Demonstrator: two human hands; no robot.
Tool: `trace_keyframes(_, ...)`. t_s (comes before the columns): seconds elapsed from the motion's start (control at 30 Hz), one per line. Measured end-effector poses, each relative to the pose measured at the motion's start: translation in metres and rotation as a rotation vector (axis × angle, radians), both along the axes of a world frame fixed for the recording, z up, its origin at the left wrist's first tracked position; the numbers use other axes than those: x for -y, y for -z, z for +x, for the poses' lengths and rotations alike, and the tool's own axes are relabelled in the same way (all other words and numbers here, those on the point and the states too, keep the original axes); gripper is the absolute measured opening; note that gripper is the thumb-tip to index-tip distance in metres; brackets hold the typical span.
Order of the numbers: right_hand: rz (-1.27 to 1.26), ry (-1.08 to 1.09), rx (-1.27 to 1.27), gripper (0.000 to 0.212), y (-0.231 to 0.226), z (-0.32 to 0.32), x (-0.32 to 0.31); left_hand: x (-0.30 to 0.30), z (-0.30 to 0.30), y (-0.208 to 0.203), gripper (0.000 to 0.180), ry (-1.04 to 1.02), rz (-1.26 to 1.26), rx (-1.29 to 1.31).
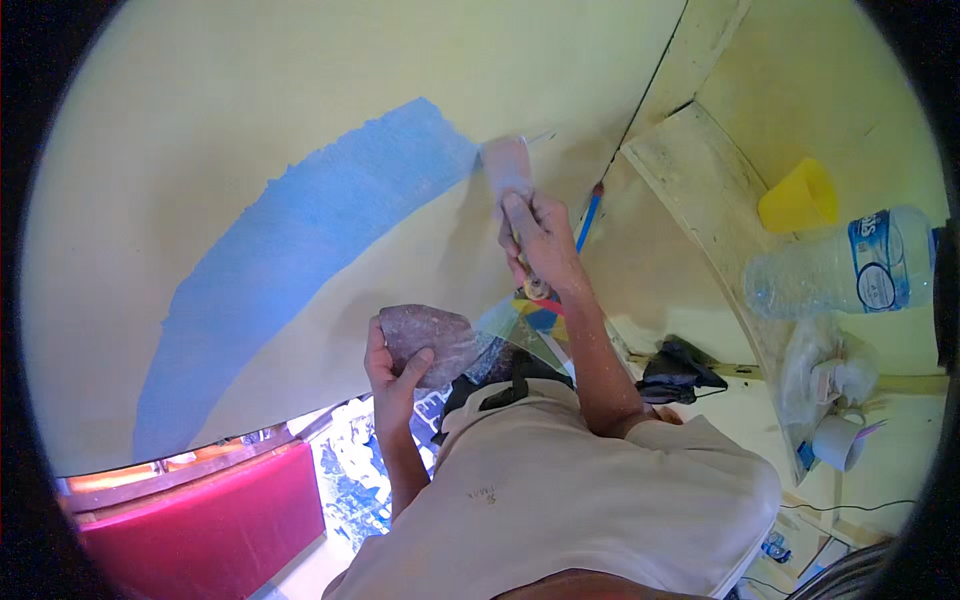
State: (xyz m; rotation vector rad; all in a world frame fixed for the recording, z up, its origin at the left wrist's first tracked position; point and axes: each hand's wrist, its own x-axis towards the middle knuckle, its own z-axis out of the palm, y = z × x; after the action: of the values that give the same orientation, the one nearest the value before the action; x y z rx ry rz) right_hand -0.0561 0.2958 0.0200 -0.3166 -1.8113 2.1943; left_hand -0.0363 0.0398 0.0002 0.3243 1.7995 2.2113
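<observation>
My right hand (543, 240) is closed round the handle of a flat scraper (506, 163) with a wide, pinkish-looking end. That end lies against the cream wall panel (380, 50) at the right tip of a curved blue band (300, 215). Lower and to the left, my left hand (396, 388) grips a dark grey-brown piece that looks like sandpaper (430, 342), with the thumb across its face. This piece is held away from the panel, in front of my body. Pale dust marks my right hand and forearm.
On the right, a wooden shelf (690, 165) carries a yellow cup (800, 197), a clear plastic bottle (850, 268) and a white mug (838, 442). A slim blue stick-like tool (590, 218) stands beside my right wrist. A black plastic bag (680, 370) and a red panel (210, 525) are lower down.
</observation>
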Motion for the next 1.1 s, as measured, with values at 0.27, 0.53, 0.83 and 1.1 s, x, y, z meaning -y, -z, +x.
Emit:
trace_keyframes(0.27, -0.044, -0.002, 0.035, 0.031, -0.008, 0.009, 0.006, 0.008, 0.000, -0.006, 0.049, 0.059, -0.016, 0.013)
trace_keyframes(0.53, -0.083, -0.005, -0.049, 0.031, -0.015, 0.001, 0.003, 0.003, -0.009, -0.012, 0.048, 0.076, -0.025, 0.039)
trace_keyframes(0.83, -0.061, -0.014, -0.030, 0.034, -0.011, 0.007, 0.008, 0.010, -0.009, -0.010, 0.049, 0.147, -0.037, 0.031)
trace_keyframes(1.1, -0.166, 0.006, -0.017, 0.033, -0.010, 0.011, 0.016, 0.014, -0.005, -0.014, 0.050, 0.143, -0.056, 0.029)
